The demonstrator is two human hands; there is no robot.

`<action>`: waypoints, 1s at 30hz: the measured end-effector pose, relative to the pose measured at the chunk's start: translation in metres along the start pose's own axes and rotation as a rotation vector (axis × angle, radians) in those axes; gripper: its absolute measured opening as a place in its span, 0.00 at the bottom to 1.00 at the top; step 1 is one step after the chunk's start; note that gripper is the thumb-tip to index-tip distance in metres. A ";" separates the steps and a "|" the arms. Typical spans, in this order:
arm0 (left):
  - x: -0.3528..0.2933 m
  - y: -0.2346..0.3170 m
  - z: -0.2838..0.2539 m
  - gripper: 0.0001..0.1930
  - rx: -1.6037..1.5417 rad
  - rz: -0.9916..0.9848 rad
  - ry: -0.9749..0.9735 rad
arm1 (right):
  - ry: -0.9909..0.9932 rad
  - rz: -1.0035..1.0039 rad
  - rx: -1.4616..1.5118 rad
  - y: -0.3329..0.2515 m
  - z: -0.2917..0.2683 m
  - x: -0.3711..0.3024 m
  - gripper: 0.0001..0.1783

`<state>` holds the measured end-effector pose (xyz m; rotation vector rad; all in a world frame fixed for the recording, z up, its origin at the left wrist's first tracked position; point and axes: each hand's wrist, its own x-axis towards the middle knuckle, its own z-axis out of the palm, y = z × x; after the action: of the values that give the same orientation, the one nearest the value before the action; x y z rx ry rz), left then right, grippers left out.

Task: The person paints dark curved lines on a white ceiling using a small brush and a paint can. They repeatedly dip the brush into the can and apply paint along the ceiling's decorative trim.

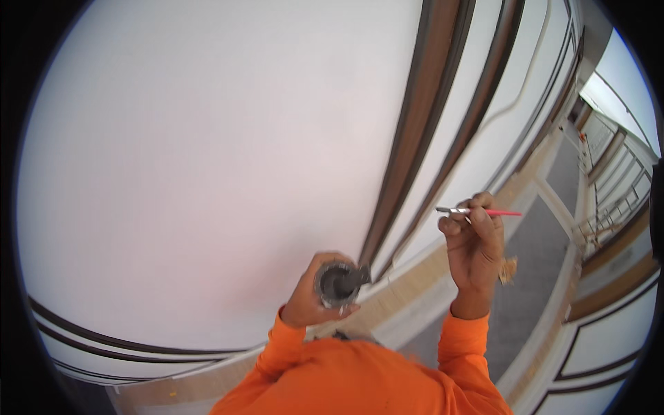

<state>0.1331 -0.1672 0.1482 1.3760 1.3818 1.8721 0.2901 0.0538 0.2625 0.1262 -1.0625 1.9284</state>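
Note:
My left hand (304,296) is wrapped round a small round pot of dark grey paint (337,283), held low in front of a white wall. A dark, flat-looking piece (357,277) juts over the pot's rim on the right; I cannot make out what it is. My right hand (478,238) is raised to the right and pinches a thin paintbrush (503,213) with a red handle and silver ferrule. The brush lies almost level, its tip pointing left toward the wall trim, apart from any surface.
A broad white wall (207,159) fills the left. Brown and dark grey trim (413,131) runs up it beside a second dark strip (484,90). A walkway with grey and tan floor (536,270) stretches along the right, past a railing (615,190). A tan scrap (508,270) lies behind my right wrist.

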 end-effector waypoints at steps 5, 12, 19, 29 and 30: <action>-0.008 0.045 0.022 0.40 0.017 0.009 0.266 | -0.265 -0.418 0.001 -0.092 0.034 0.082 0.08; -0.010 0.077 0.068 0.38 0.177 0.055 0.505 | -0.290 -0.960 -0.126 -0.205 0.099 0.219 0.15; -0.008 0.065 0.088 0.37 0.219 0.154 0.647 | -0.415 -0.991 0.045 -0.284 0.171 0.332 0.06; 0.004 0.027 0.081 0.40 0.167 0.287 0.736 | -0.356 -0.997 -0.110 -0.317 0.223 0.412 0.10; 0.008 0.026 0.081 0.40 0.161 0.294 0.735 | -0.304 -1.007 -0.152 -0.320 0.227 0.413 0.10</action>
<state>0.2067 -0.1344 0.1759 1.0304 1.7589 2.6841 0.2172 0.2356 0.7976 0.7358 -1.0408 0.9285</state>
